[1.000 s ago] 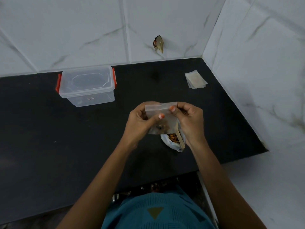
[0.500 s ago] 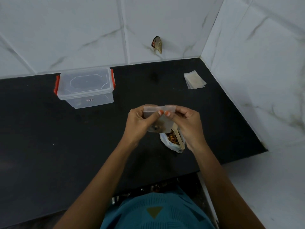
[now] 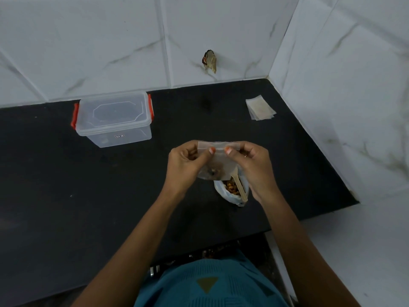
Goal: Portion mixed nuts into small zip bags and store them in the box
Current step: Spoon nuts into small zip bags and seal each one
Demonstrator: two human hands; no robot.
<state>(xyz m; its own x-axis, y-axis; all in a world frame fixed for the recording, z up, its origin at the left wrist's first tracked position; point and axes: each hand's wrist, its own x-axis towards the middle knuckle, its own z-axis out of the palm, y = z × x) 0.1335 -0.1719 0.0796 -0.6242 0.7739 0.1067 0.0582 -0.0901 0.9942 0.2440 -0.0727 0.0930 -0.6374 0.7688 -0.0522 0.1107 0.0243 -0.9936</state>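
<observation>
Hands point(image 3: 218, 167) raised together, thumbs pinching zip bag point(image 3: 218, 161)

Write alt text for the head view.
The left hand and right hand pinch the top of a small zip bag holding a few nuts, above an open nut bag with a wooden spoon. Lidded clear box back left, spare bags back right.

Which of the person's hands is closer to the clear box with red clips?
Left. The left hand is to the right of the box; the right hand is farther right, past the left. Both pinch the bag.
</observation>
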